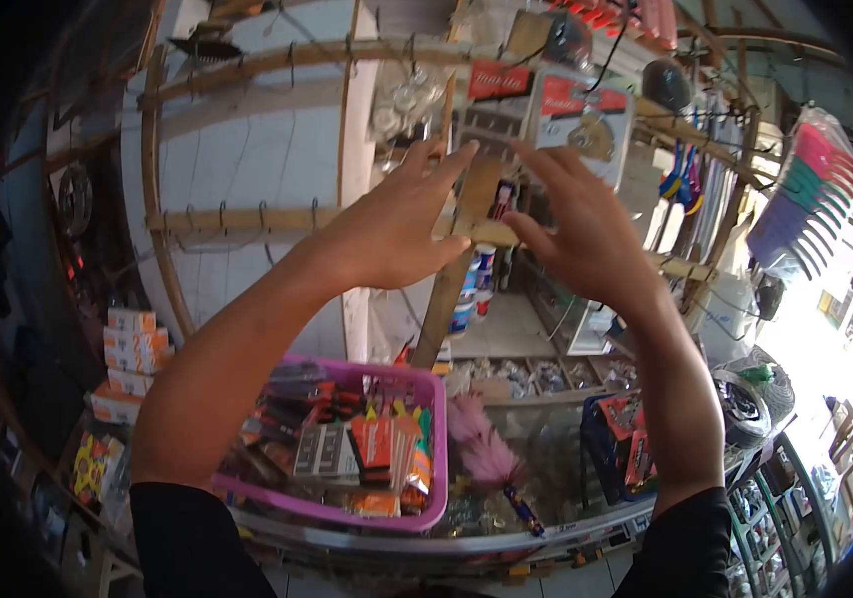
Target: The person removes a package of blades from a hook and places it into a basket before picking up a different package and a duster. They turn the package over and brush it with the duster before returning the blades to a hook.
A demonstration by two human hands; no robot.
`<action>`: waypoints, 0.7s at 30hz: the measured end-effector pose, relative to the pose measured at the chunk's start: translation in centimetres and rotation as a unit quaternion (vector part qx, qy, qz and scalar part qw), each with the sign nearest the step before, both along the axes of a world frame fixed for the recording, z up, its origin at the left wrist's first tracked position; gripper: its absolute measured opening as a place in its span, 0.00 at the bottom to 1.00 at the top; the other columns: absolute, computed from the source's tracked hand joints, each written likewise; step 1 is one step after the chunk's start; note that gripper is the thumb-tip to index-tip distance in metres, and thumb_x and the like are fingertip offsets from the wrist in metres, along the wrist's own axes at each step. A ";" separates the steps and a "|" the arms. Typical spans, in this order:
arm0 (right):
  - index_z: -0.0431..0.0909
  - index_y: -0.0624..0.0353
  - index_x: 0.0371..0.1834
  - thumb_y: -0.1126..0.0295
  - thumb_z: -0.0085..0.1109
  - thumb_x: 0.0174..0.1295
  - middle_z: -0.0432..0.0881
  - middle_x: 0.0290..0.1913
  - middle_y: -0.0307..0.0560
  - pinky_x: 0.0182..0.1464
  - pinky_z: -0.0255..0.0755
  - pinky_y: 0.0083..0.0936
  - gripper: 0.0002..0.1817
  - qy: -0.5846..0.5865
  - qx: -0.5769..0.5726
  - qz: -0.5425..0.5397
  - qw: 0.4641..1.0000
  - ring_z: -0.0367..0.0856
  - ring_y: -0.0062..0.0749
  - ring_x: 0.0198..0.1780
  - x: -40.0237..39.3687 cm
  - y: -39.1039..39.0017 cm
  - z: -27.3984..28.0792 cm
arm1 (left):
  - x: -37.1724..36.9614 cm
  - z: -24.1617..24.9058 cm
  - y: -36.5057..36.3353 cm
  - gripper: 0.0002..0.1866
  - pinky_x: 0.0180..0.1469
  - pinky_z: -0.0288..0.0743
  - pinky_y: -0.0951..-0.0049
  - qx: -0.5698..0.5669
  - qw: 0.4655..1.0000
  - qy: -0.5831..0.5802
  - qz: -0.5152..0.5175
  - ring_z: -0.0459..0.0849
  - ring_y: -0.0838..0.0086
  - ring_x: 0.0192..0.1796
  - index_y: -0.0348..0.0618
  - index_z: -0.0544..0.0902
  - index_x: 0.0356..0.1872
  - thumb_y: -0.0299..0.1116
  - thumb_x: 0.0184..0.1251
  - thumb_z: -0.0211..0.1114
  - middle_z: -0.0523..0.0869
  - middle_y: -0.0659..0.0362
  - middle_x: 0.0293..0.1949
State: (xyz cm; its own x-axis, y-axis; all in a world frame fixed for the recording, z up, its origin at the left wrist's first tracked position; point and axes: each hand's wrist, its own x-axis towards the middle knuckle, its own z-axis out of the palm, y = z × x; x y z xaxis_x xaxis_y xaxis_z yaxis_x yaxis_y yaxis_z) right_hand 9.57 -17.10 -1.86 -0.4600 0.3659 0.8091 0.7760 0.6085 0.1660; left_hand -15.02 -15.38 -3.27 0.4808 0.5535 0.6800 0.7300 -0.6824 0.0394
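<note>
Both my arms reach up toward a hanging rack. My left hand (pixel 401 221) has its fingers stretched out and the thumb apart, with the fingertips right at the lower left of a hanging red-and-grey packet (pixel 494 122). On the other side, my right hand (pixel 586 221) is spread too, its index finger overlapping the packet's lower right corner in this view. Just right of that packet hangs a carded semicircular saw blade (pixel 591 135) in clear wrap. A small dark-and-red label (pixel 502 199) shows on the wooden post between my hands.
Below stands a pink basket (pixel 436 448) of packaged goods on a glass counter, beside a pink feather duster (pixel 486 444) and a dark blue basket (pixel 596 463). Wooden rails (pixel 247 219) with hooks cross the left. Colourful rakes (pixel 810 189) hang right; small boxes (pixel 132 349) are stacked left.
</note>
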 end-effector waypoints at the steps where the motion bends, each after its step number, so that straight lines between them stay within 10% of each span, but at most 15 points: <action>1: 0.73 0.59 0.76 0.64 0.69 0.69 0.80 0.64 0.62 0.61 0.80 0.52 0.33 0.000 -0.002 0.017 1.000 0.84 0.63 0.61 -0.3 -1.2 -0.6 | -0.6 -0.9 -1.6 0.52 0.78 0.73 0.53 -0.011 1.000 0.000 -0.006 0.74 0.39 0.77 0.50 0.52 0.90 0.36 0.70 0.74 0.60 0.39 0.82; 14: 0.77 0.60 0.74 0.65 0.75 0.66 0.83 0.64 0.60 0.55 0.86 0.45 0.33 -0.105 -0.225 0.200 0.948 0.88 0.61 0.57 -4.0 -7.1 -12.7 | -8.9 -14.8 -11.2 0.50 0.82 0.67 0.52 -0.263 0.963 0.041 0.044 0.70 0.48 0.81 0.51 0.63 0.86 0.38 0.65 0.79 0.70 0.47 0.79; 21: 0.67 0.66 0.82 0.54 0.77 0.65 0.76 0.71 0.66 0.73 0.71 0.51 0.46 -0.095 -0.304 0.243 0.916 0.76 0.63 0.71 -5.3 -4.7 -20.8 | -10.8 -21.5 -8.9 0.58 0.87 0.58 0.53 -0.344 0.939 0.012 0.007 0.62 0.50 0.86 0.47 0.63 0.86 0.52 0.57 0.85 0.66 0.44 0.83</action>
State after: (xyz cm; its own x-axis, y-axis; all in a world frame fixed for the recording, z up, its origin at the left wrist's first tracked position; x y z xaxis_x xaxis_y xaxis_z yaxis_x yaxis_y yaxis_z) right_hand 4.32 -21.83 -22.70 -0.8002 0.4367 0.4111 0.3808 0.8995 -0.2144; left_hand -25.78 -24.31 -24.73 0.4811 0.8639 0.1490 0.7450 -0.4925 0.4498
